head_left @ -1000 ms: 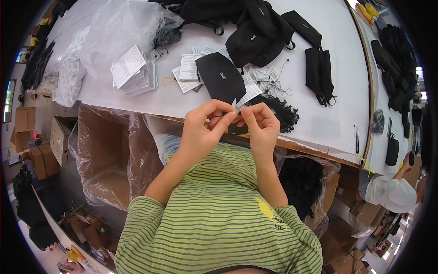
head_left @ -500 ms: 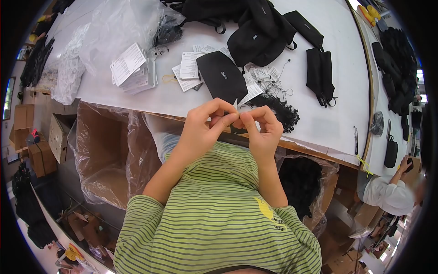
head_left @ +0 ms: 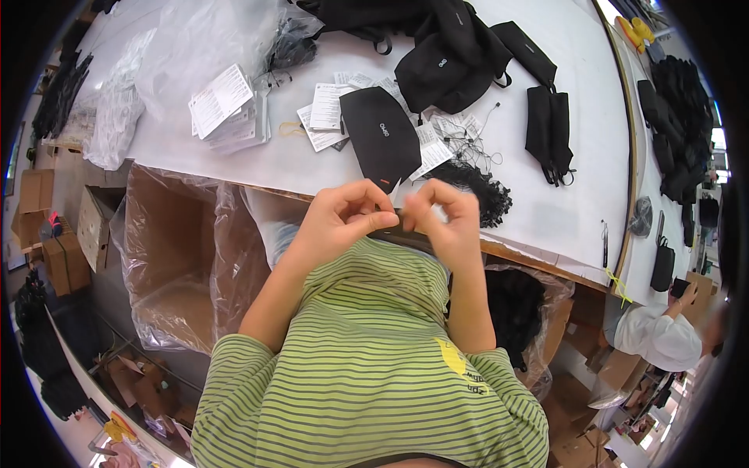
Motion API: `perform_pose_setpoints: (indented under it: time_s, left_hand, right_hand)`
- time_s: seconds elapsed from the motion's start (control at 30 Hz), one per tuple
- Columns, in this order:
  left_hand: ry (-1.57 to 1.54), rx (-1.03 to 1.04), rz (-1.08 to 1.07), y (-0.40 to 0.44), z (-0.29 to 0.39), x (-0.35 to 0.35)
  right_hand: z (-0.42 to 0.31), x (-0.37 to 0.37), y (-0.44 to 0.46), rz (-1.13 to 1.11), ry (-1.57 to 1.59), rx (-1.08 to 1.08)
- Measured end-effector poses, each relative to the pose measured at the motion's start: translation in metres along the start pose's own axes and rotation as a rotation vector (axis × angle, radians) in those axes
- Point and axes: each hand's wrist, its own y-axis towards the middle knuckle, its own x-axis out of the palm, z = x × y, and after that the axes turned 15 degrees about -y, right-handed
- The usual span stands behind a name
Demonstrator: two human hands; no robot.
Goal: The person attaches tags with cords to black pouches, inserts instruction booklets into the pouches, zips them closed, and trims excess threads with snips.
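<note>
My left hand is in a pinch just in front of the table edge, with thumb and index finger together on something small and dark that I cannot make out. Beside it, my right hand has its fingers curled in, the tips smeared by motion; what they hold is hidden. Just beyond both hands lies a black pouch with a small white logo. White printed tags stick out from under its left side, and another tag lies at its right. A heap of black tag strings is close to my right hand.
A stack of white tags and clear plastic bags occupy the table's left. More black bags and narrow pouches lie farther back. Below the edge stands a plastic-lined carton. A person is at the right.
My hands have come slightly apart and a little towards me. The right fingertips have moved away from the left ones; the pale pointed piece between them no longer stands up there.
</note>
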Motion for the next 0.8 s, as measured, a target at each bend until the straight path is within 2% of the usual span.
perform_pose_setpoints:
  time_s: [0.07,0.17,0.23,0.3,0.43,0.47,0.5,0.53,0.6,0.63,0.73,0.8]
  left_hand:
    - [0.226,0.056,-0.034,-0.006,0.004,0.0]
    - [0.451,0.015,-0.178,-0.012,0.013,0.013]
    - [0.458,0.053,-0.213,-0.013,0.01,0.02]
    - [0.487,0.091,-0.24,-0.014,0.004,0.02]
    - [0.461,0.082,-0.044,-0.007,0.003,0.005]
    - [0.536,0.237,0.02,0.001,-0.003,-0.003]
    - [0.608,0.395,0.082,0.011,-0.013,-0.013]
    - [0.679,0.556,0.145,0.021,-0.016,-0.018]
    - [0.884,0.649,0.107,0.032,-0.012,-0.025]
    - [0.987,0.696,0.091,0.034,-0.01,-0.027]
    - [1.178,0.799,0.066,0.035,-0.009,-0.028]
    - [1.179,0.852,-0.014,0.033,-0.005,-0.03]
  right_hand:
    - [0.003,-0.002,0.019,0.144,-0.25,-0.135]
    - [0.01,0.01,0.043,0.069,-0.747,-0.316]
    - [0.024,0.022,0.045,-0.024,-1.101,-0.364]
    - [0.035,0.027,0.046,-0.04,-1.064,-0.272]
    - [0.043,0.024,0.041,0.085,-0.877,-0.125]
    - [0.043,0.021,0.04,0.123,-0.825,-0.078]
    - [0.036,0.015,0.039,0.22,-0.818,-0.152]
    - [0.027,0.009,0.038,0.22,-0.78,-0.127]
    - [0.009,-0.002,0.03,0.217,-0.705,-0.08]
    - [0.003,-0.006,0.027,0.22,-0.634,-0.125]
    - [-0.019,-0.02,0.016,0.106,-0.641,-0.042]
    - [-0.026,-0.023,0.011,0.119,-0.613,-0.079]
